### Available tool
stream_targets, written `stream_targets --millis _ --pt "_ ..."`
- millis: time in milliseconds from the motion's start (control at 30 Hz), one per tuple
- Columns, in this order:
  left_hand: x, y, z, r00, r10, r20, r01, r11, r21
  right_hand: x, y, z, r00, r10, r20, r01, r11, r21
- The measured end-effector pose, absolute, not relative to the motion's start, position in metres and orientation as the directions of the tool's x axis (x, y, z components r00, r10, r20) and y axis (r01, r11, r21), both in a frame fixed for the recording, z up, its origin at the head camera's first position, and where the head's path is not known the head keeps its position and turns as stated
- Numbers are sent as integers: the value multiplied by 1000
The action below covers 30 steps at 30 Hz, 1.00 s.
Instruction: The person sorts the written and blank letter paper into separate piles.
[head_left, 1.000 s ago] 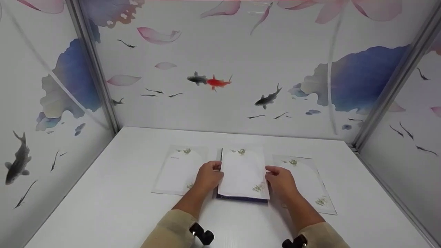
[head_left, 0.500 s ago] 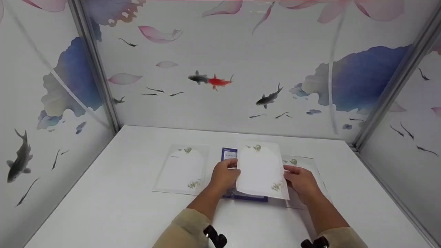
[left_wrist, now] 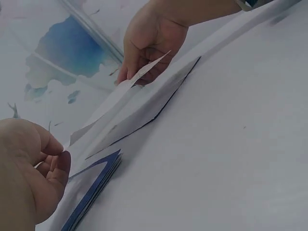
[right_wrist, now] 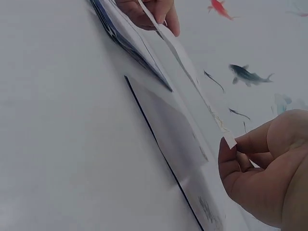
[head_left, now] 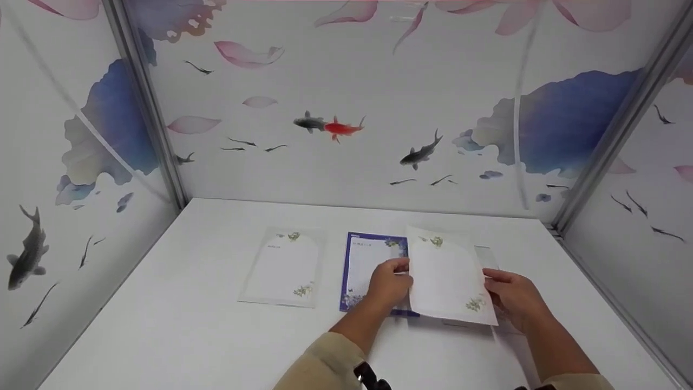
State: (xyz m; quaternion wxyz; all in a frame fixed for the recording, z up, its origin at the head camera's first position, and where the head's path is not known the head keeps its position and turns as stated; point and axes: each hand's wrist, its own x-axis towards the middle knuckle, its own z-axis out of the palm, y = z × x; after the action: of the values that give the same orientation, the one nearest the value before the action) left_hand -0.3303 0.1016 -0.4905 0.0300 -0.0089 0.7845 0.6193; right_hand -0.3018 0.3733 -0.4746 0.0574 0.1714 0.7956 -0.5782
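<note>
A white sheet of paper (head_left: pixel 449 276) with green plant prints is held up by its two side edges. My left hand (head_left: pixel 387 284) pinches its left edge, and my right hand (head_left: pixel 517 298) pinches the right one. In the right wrist view the sheet (right_wrist: pixel 187 67) is seen edge-on, raised clear of the table. Under it lies another sheet with a dark edge (right_wrist: pixel 163 130), mostly covered in the head view. Just left, partly behind my left hand, lies a stack of blue-bordered printed sheets (head_left: pixel 360 271); its layered edges (left_wrist: pixel 98 187) show in the left wrist view.
A similar plant-printed sheet (head_left: pixel 284 271) lies flat at the left of the white table (head_left: pixel 189 271). White panels (head_left: pixel 379 81) painted with fish and petals enclose the back and sides, joined by metal corner posts (head_left: pixel 143 103).
Both hands have carried the sheet rightward, off the blue-bordered stack and over the right-hand sheet. The stack's printed face is now uncovered. The left sheet has stayed put.
</note>
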Motion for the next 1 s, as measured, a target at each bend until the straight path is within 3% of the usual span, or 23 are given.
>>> stream_targets --millis 300,1000 --pt "-318 132 -492 -991 95 -98 -79 190 979 -292 406 -476 -946 188 -266 314 309 -898" --pt "-311 152 -502 -988 145 -50 -5 296 955 -292 434 -482 -924 272 -270 357 356 -863"
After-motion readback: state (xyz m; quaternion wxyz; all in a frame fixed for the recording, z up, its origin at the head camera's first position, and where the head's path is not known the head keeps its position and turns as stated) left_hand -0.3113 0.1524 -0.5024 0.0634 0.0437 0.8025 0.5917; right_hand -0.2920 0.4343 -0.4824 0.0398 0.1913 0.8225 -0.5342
